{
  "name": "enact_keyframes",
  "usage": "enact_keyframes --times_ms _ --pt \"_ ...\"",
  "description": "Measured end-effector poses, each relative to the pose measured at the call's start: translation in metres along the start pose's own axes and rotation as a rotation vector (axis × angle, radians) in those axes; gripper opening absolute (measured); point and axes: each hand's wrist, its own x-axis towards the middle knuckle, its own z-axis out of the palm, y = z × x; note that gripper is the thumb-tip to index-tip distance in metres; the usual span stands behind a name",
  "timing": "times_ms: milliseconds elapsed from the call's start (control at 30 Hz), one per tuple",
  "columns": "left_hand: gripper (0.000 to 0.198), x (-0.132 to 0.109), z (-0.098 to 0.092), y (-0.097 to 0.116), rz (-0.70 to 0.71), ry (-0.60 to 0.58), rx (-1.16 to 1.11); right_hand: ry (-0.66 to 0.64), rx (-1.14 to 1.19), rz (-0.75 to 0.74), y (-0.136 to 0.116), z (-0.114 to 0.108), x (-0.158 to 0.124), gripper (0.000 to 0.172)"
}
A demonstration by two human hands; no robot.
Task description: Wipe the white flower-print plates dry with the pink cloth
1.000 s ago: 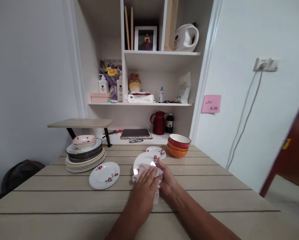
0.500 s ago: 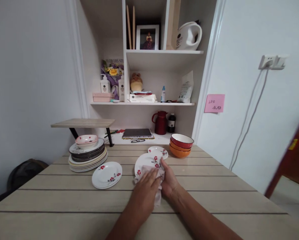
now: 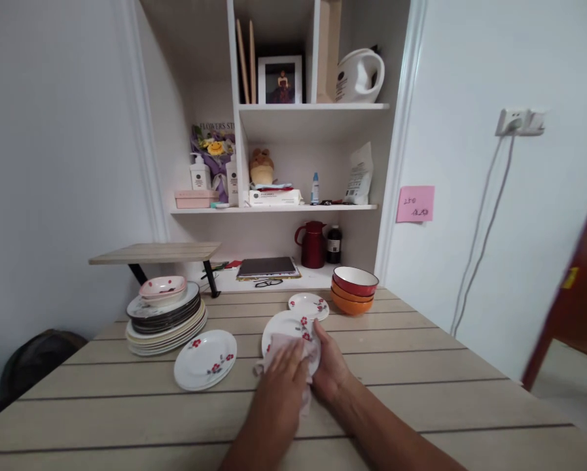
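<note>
My left hand (image 3: 281, 383) lies flat, fingers stretched, pressing a pale cloth (image 3: 293, 347) onto a white plate with red flowers (image 3: 286, 323) on the wooden table (image 3: 421, 366). My right hand (image 3: 330, 366) grips the plate's right rim, thumb on top near the red flowers. The cloth covers the near half of the plate and hangs down between my hands.
A similar flowered plate (image 3: 205, 359) lies to the left, a small one (image 3: 309, 305) behind. A tall stack of plates with a pink bowl on top (image 3: 165, 311) stands at the left. Stacked red and orange bowls (image 3: 353, 289) sit at the back right. Shelves (image 3: 273, 208) rise behind.
My left hand and the cloth have shifted slightly over the plate; the view has dipped and turned a little. My right hand keeps its hold on the rim.
</note>
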Motion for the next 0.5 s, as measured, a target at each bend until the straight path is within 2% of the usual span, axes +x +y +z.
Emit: enact_keyframes --times_ms 67,167,233,333,500 --pt "0.061 0.003 0.003 0.001 0.104 -0.005 -0.003 -0.016 -0.004 0.034 -0.007 -0.002 -0.001 0.055" --pt "0.055 0.016 -0.001 -0.013 0.175 0.034 0.077 -0.085 -0.004 0.087 -0.009 -0.004 0.001 0.061" --pt "0.052 0.026 -0.005 -0.025 0.188 0.083 0.158 -0.120 0.008 0.097 -0.007 -0.004 0.005 0.062" --pt "0.049 0.032 -0.002 -0.036 0.176 0.171 0.289 -0.108 0.034 0.056 -0.004 -0.005 0.011 0.057" --pt "0.046 0.019 0.013 -0.034 0.170 0.290 0.370 -0.104 0.019 0.019 -0.003 -0.010 0.017 0.056"
